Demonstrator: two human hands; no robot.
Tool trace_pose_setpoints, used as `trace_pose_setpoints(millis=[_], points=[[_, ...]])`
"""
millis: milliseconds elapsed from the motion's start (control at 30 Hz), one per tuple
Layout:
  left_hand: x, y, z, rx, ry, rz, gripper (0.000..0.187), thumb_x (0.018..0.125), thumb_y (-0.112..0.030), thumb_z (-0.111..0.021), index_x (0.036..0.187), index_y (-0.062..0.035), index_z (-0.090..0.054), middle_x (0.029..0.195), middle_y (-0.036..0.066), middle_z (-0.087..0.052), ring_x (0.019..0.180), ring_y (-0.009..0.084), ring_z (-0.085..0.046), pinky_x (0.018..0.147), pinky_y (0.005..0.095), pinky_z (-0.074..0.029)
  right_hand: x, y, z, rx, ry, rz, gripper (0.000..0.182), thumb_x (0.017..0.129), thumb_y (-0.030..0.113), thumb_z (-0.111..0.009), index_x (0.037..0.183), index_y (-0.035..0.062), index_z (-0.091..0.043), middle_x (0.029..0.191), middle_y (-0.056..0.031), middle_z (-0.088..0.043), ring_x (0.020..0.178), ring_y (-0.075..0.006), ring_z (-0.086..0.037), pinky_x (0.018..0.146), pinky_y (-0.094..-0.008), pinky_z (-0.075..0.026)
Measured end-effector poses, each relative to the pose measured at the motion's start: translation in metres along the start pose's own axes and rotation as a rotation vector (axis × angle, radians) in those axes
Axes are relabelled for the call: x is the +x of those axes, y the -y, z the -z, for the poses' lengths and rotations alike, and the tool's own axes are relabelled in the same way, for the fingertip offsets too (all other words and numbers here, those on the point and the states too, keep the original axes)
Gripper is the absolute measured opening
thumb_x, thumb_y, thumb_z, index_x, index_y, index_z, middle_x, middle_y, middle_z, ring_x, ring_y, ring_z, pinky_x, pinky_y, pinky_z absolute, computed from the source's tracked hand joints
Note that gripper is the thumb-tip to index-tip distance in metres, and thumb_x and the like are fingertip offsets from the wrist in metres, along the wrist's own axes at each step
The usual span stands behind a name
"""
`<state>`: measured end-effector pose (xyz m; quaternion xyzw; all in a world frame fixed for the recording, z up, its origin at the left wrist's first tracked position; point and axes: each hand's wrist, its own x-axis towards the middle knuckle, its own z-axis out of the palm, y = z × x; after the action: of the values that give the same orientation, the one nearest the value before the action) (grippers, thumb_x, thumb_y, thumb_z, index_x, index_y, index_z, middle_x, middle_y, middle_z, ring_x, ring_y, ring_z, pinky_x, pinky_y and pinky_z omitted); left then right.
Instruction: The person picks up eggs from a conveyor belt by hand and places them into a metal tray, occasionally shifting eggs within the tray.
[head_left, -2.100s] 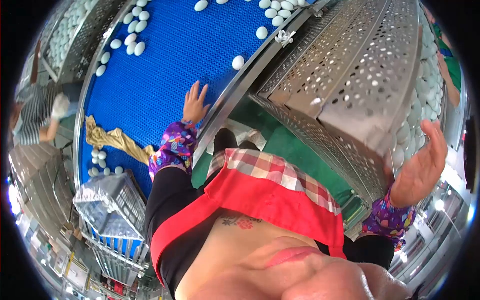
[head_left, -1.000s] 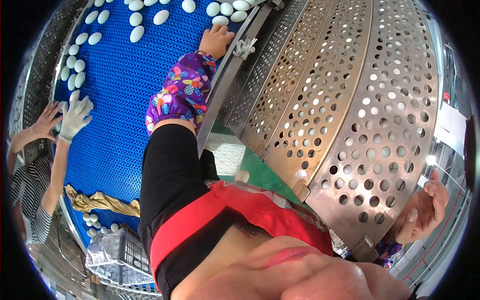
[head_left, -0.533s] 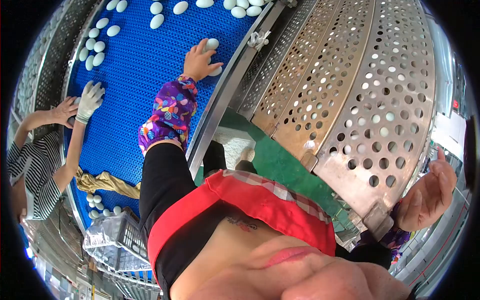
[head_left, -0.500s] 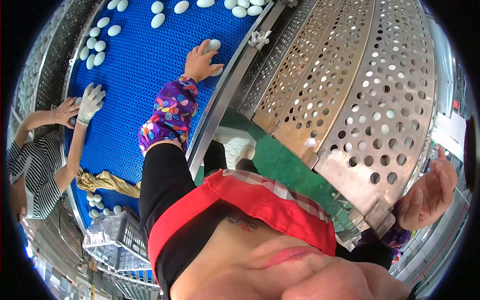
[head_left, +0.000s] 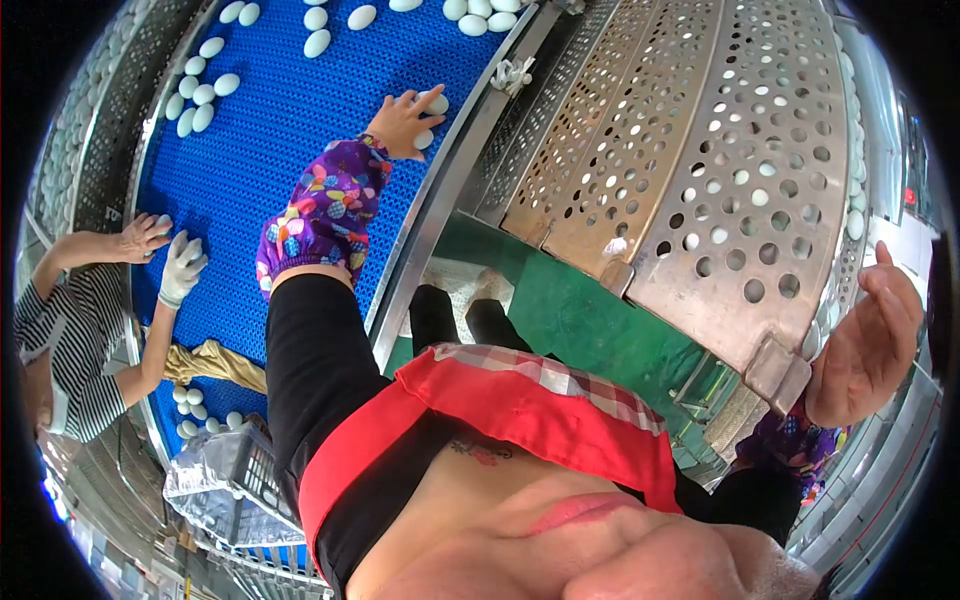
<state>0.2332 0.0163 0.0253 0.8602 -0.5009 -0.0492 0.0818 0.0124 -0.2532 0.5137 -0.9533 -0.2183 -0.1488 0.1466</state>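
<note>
My left hand (head_left: 403, 122), coming out of a purple patterned sleeve, is over the blue belt (head_left: 270, 150) near its right rail. Its fingers curve over one pale egg (head_left: 438, 104), and a second egg (head_left: 423, 139) sits against the thumb side. How firmly the eggs are gripped is partly hidden. At the far right, my right hand (head_left: 868, 345) is raised with its palm showing and its fingers apart and slightly bent. Nothing shows in it. It is beside the lower corner of a perforated metal panel (head_left: 715, 300), near a row of eggs (head_left: 855, 225) along the panel's outer side.
Loose eggs (head_left: 203, 95) lie in groups along the belt. Across it, a co-worker's bare hand (head_left: 143, 238) and gloved hand (head_left: 182, 272) handle eggs. A tan cloth (head_left: 215, 365) and a plastic-wrapped crate (head_left: 225, 480) are at lower left. A metal rail (head_left: 440, 200) edges the belt.
The two eggs at my left hand have come closer together, and its fingers now reach over the upper one. My right hand has shifted slightly. The co-worker's hands have moved downward and apart.
</note>
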Motion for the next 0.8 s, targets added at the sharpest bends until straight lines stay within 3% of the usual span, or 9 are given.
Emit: trace_pose_setpoints(millis=[133,267,367,567,633,700,767,800], points=[[0.024,-0.002,0.018,-0.028,0.161,0.02,0.073,0.057,-0.041,-0.082,0.124,-0.022,-0.058,0.152,0.005,-0.02,0.113,0.0313,-0.048,0.086,0.0448,-0.047,-0.001,-0.002,0.006,0.027,0.027,0.012,0.049,0.072,0.016,-0.064,0.114,-0.005,-0.052,0.11,-0.022,-0.055,0.106,-0.0333,-0.052,0.102,-0.0521,-0.035],[0.024,0.006,-0.011,-0.119,0.0,0.04,0.06,0.059,-0.034,-0.081,0.113,-0.0207,-0.06,0.143,0.011,-0.031,0.104,0.0377,-0.054,0.079,0.0454,-0.053,0.007,0.003,0.007,-0.048,0.021,0.018,0.044,0.069,0.015,-0.067,0.108,-0.0031,-0.057,0.108,-0.0195,-0.056,0.101,-0.0314,-0.053,0.098,-0.0481,-0.039],[0.008,-0.016,-0.016,-0.232,-0.11,0.228,0.049,0.063,-0.022,-0.077,0.109,-0.0179,-0.06,0.139,0.018,-0.033,0.1,0.0416,-0.055,0.078,0.0462,-0.053,0.006,0.006,0.012,-0.096,0.141,0.032,0.046,0.072,0.011,-0.062,0.115,-0.0023,-0.052,0.111,-0.0193,-0.052,0.102,-0.0277,-0.052,0.104,-0.0541,-0.031],[0.015,-0.044,-0.012,-0.194,-0.234,0.373,0.048,0.064,-0.022,-0.077,0.109,-0.0182,-0.061,0.14,0.019,-0.03,0.102,0.0409,-0.054,0.078,0.047,-0.053,0.0,0.009,0.007,0.003,0.092,0.031,0.041,0.072,0.01,-0.064,0.111,0.0009,-0.054,0.11,-0.0153,-0.053,0.1,-0.0269,-0.051,0.102,-0.0495,-0.033],[0.02,-0.038,-0.024,-0.173,-0.144,0.393,0.047,0.063,-0.023,-0.077,0.107,-0.0186,-0.061,0.14,0.019,-0.029,0.104,0.0405,-0.053,0.077,0.0473,-0.053,-0.002,-0.002,-0.004,0.002,0.058,0.058,0.041,0.072,0.008,-0.063,0.112,0.0016,-0.055,0.108,-0.0146,-0.054,0.098,-0.0261,-0.052,0.101,-0.048,-0.035],[0.022,-0.038,-0.031,-0.162,-0.166,0.405,0.045,0.064,-0.025,-0.076,0.107,-0.019,-0.062,0.139,0.019,-0.031,0.099,0.04,-0.056,0.077,0.047,-0.053,-0.004,-0.004,-0.007,0.046,0.039,0.051,0.04,0.071,0.008,-0.064,0.11,0.0019,-0.056,0.106,-0.0139,-0.055,0.097,-0.026,-0.053,0.1,-0.0469,-0.036],[0.022,-0.037,-0.037,-0.273,-0.153,0.538,0.043,0.061,-0.029,-0.079,0.1,-0.0183,-0.064,0.135,0.02,-0.035,0.091,0.0396,-0.06,0.072,0.0454,-0.055,-0.003,-0.002,-0.011,0.032,0.025,0.038,0.037,0.07,0.006,-0.064,0.107,0.0023,-0.059,0.105,-0.0139,-0.056,0.097,-0.0264,-0.054,0.095,-0.043,-0.04],[0.02,-0.039,-0.038,-0.241,-0.183,0.587,0.045,0.065,-0.036,-0.076,0.105,-0.0189,-0.064,0.132,0.022,-0.038,0.084,0.0409,-0.062,0.075,0.0453,-0.054,-0.002,-0.002,-0.013,0.067,0.02,0.043,0.037,0.07,0.004,-0.064,0.107,0.0021,-0.06,0.104,-0.0137,-0.057,0.097,-0.0268,-0.054,0.092,-0.041,-0.041]])
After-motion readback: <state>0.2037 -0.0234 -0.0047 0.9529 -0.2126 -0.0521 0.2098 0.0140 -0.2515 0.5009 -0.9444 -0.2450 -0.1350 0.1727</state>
